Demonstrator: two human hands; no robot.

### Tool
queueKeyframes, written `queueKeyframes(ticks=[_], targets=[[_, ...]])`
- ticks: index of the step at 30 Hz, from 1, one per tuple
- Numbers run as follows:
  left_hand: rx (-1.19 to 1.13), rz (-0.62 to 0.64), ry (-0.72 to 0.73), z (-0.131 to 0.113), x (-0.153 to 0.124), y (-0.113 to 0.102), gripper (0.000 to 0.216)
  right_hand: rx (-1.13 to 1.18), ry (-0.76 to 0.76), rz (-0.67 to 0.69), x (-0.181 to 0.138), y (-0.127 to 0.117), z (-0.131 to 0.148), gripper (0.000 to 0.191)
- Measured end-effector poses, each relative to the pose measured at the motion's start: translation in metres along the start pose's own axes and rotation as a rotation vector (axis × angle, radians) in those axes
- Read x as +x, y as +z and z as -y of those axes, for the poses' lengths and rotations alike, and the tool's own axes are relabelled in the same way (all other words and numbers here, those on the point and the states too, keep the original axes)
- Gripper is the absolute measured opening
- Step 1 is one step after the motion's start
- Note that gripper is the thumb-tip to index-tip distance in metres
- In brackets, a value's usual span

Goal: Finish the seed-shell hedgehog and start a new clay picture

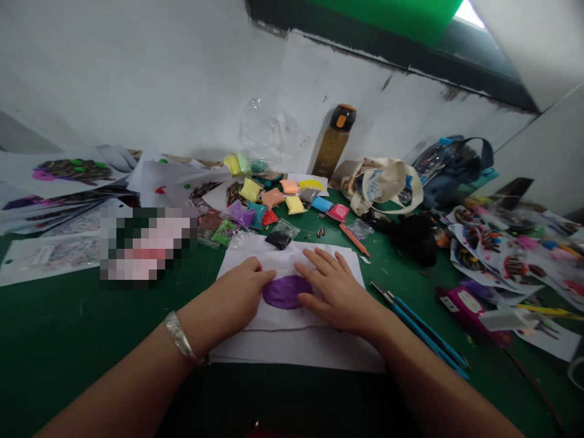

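Observation:
A flat purple patch of clay (285, 292) lies on a white sheet of paper (292, 340) on the green table (68, 340). My left hand (239, 292) rests at the clay's left edge with its fingers curled under and its thumb touching the clay. My right hand (331, 285) lies flat at the clay's right edge, fingers stretched out and spread, pressing on the paper and the clay. A silver bracelet (181, 336) sits on my left wrist.
Several small bags of coloured clay (274, 201) lie behind the paper. A brown bottle (334, 143) stands against the wall, with a cloth bag (387, 185) and a blue bag (449, 164) to its right. Blue-handled tools (424, 331) and craft sheets (502, 249) lie at right; printed sheets (59, 182) at left.

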State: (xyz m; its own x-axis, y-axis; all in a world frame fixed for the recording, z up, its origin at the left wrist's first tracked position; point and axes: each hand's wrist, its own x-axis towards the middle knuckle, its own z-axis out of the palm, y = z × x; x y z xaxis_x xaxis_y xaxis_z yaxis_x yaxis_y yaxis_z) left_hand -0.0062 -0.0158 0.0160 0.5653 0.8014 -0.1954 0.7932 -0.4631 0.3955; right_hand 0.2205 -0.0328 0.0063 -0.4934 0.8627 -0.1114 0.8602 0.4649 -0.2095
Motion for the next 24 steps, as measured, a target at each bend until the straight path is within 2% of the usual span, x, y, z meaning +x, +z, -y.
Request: queueKeyframes(ticks=[6, 11, 15, 21, 24], targets=[[0.005, -0.001, 0.003, 0.0, 0.0004, 0.0015, 0.042, -0.005, -0.027, 0.017, -0.0013, -0.0024, 0.0022, 0.05], [0.023, -0.006, 0.005, -0.0001, 0.0011, 0.0026, 0.042, 0.013, 0.005, 0.026, -0.0016, -0.003, 0.0013, 0.055], [0.025, -0.008, 0.01, 0.002, 0.0021, 0.0043, 0.042, 0.003, -0.024, 0.057, -0.0009, -0.0031, 0.0009, 0.05], [0.034, -0.015, 0.008, 0.0022, 0.0024, 0.0042, 0.043, 0.0, -0.012, 0.029, -0.0027, -0.0013, 0.0006, 0.058], [0.036, -0.015, 0.011, 0.0009, 0.0015, 0.0035, 0.045, -0.014, -0.049, 0.038, -0.0027, -0.0013, 0.0017, 0.055]])
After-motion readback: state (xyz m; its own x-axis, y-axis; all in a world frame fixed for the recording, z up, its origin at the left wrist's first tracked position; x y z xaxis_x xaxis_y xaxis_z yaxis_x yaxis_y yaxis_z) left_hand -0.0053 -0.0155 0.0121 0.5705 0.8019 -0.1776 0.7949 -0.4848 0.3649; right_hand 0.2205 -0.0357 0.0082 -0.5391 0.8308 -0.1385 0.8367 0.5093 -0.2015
